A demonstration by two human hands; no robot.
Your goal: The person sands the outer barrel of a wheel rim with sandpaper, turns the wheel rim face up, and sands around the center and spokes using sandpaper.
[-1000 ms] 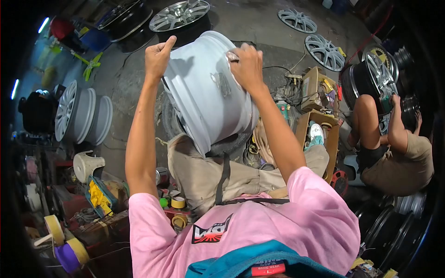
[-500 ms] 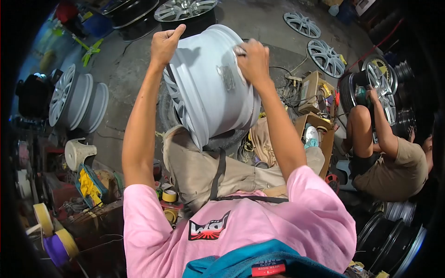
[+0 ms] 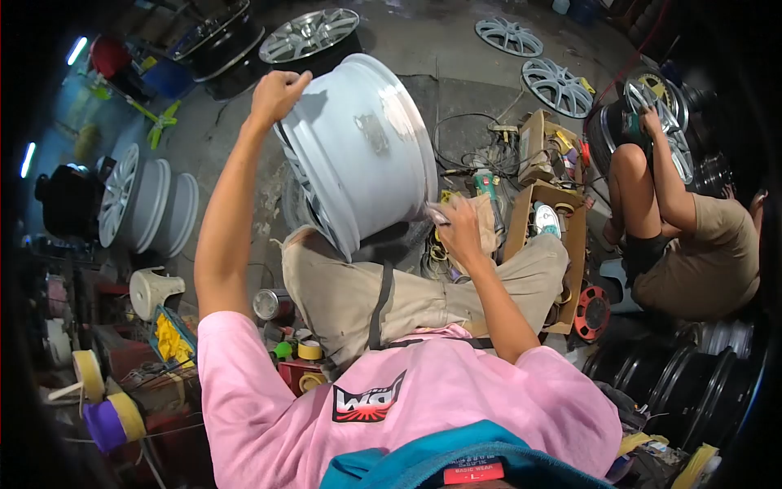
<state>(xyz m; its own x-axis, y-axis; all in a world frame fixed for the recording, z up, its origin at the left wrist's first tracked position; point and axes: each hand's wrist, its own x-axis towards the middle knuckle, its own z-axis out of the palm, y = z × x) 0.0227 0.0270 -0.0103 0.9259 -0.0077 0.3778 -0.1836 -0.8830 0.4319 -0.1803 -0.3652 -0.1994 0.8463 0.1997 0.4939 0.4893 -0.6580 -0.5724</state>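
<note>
A grey-primed wheel rim [image 3: 338, 175] stands tilted in front of my knees, with a dark rough patch and a paler patch on its barrel. My left hand [image 3: 277, 98] is closed over its upper left edge. Just off the rim's lower right edge is my right hand [image 3: 459, 224], fingers bent around a small greyish piece whose kind I cannot make out. Under the rim, a tyre [image 3: 295, 200] shows in part.
Right of my knee stand cardboard boxes [image 3: 521, 236] with tools and a green power tool [image 3: 486, 183]. Spoked wheel faces [image 3: 558, 85] lie on the floor behind. A co-worker [image 3: 692, 253] crouches at right. Grey rims [image 3: 151, 204] stand at left.
My right hand has come down from the rim's upper right side to its lower right edge, uncovering the pale patch. My left hand keeps its hold; the view has shifted slightly.
</note>
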